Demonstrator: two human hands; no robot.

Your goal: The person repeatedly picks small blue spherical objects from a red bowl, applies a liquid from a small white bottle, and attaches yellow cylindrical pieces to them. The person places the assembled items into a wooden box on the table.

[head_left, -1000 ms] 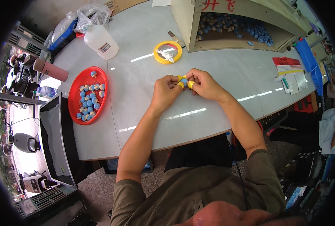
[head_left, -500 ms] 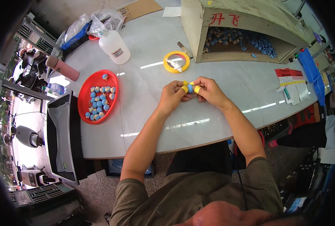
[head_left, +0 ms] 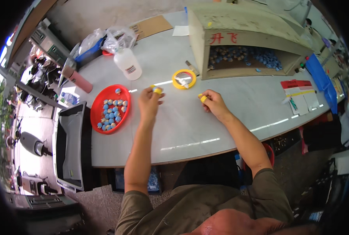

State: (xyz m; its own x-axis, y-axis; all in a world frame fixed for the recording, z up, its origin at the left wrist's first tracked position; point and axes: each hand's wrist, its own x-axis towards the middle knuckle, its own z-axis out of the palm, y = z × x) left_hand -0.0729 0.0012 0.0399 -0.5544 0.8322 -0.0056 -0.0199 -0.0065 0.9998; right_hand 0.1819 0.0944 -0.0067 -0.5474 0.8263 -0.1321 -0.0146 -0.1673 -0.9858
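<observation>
My left hand (head_left: 148, 102) is over the table, to the right of a red basin (head_left: 129, 113). Its taped thumb and finger close on a small blue ball, of which only a sliver of blue shows between the yellow wraps. Apart from it, my right hand (head_left: 215, 104) hovers below the front of the wooden box, thumb and fingertips pinched together. Yellow tape covers those fingertips too; whatever they hold, if anything, is hidden. Several blue balls with pale tan parts (head_left: 111, 115) lie in the basin.
A roll of yellow tape (head_left: 176, 83) lies beyond my hands with white scrap on it. At the back stand a white bottle (head_left: 127, 64) and a wooden box (head_left: 198, 51) holding many blue pieces (head_left: 266, 60). A pink flask (head_left: 79, 81) and black bin (head_left: 84, 156) are at left.
My hands have parted: the left has moved left toward the red basin with the blue ball, the right slightly right. The view has shifted a little.
</observation>
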